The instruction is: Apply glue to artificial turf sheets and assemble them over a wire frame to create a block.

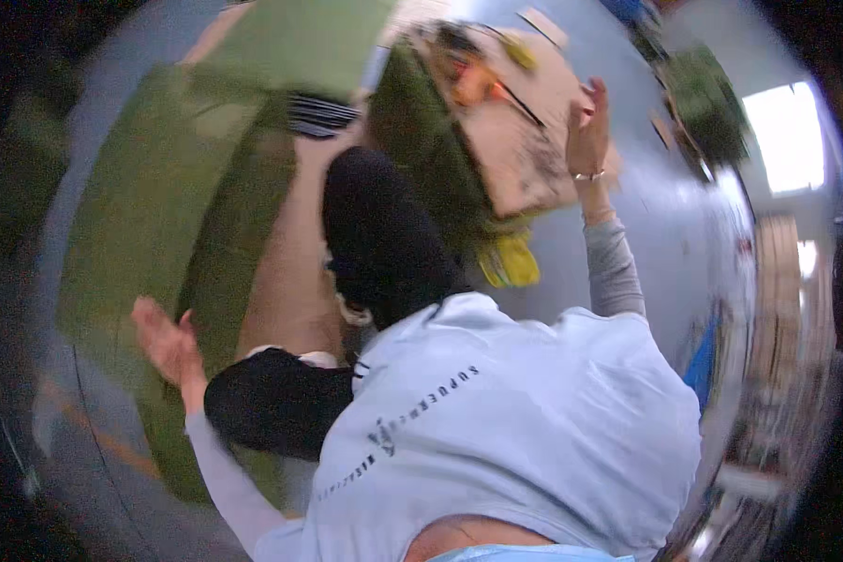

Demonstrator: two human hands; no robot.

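Note:
My left hand is held out at the left with its fingers stretched and the thumb apart. Nothing is in it, and it appears over or beside a long green block-like piece. Raised at the upper right, my right hand wears a thin bracelet at the wrist. Its fingers point away from me, partly smeared by motion, and I see nothing in them. Beside it is a green-sided stand with a tan top. On that top lie an orange tool-like thing, a yellow thing and dark thin items.
My bent legs in black trousers are between the green pieces, over a tan strip. A dark ribbed stack sits farther off. A yellow bundle is below the stand. Stacked tan boards stand far right.

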